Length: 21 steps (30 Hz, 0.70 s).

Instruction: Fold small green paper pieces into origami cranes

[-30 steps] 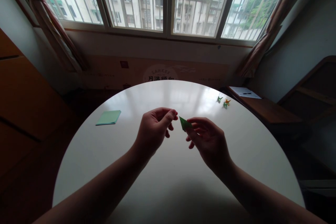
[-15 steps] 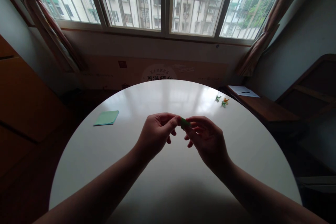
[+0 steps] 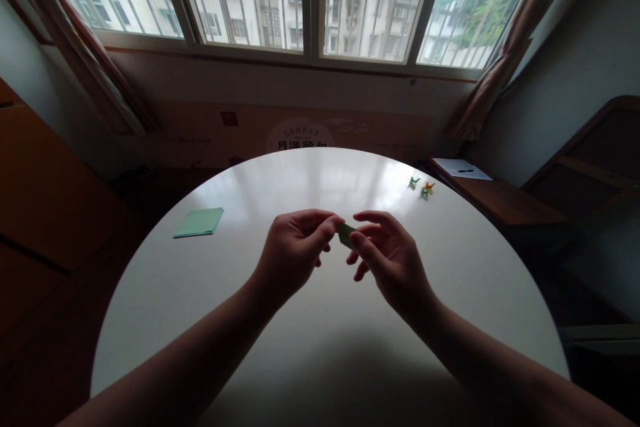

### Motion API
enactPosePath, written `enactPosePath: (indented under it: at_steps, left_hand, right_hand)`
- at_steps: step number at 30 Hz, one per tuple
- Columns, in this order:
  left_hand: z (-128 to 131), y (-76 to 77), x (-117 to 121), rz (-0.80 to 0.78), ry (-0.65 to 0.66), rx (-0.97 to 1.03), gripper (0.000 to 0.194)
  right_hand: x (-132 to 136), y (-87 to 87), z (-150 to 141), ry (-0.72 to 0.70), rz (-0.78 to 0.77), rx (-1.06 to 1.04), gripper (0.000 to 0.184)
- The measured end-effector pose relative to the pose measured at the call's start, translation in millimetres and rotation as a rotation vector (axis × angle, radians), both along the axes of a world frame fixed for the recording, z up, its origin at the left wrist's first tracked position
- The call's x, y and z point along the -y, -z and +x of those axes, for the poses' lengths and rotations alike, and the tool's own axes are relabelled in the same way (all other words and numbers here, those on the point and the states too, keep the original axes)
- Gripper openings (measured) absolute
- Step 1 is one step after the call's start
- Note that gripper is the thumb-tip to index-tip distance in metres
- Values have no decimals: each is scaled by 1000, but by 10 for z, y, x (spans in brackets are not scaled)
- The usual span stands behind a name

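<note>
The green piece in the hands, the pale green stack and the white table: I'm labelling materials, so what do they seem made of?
Green piece: probably matte paper, given its flat face and straight edges.
Pale green stack: likely matte paper, from its thin layered edge.
White table: glossy, showing pale reflections; perhaps laminate or lacquer, I can't tell.

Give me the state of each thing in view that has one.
Green paper: folded small, held.
Left hand: pinching the green paper.
Right hand: thumb against the green paper, index finger raised.
Sheets: stacked, lying flat.
Small figures: grouped together.
Curtains: drawn aside.
Pen: lying on white paper.
</note>
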State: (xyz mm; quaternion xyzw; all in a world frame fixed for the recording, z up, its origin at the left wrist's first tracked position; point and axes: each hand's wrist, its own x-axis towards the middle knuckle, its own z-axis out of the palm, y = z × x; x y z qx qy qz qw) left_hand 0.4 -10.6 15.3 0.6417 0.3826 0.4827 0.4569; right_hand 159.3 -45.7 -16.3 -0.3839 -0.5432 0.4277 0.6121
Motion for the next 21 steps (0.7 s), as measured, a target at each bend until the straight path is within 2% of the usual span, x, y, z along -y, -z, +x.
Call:
enactPosePath:
  at_steps: [5, 12, 17, 21]
  left_hand:
    - [9, -7, 6, 33, 17, -28, 17]
    - [24, 25, -47, -83, 99, -17, 22]
    - [15, 32, -38, -58, 83, -29, 20]
    - [10, 22, -34, -61, 58, 7, 17]
  right_hand:
    - [-30, -11, 20, -31, -102, -54, 27]
    - [-41, -4, 28, -11, -116, -81, 26]
    - [-37, -3, 17, -5, -107, -52, 28]
    - [-45, -10, 22, -60, -176, -81, 29]
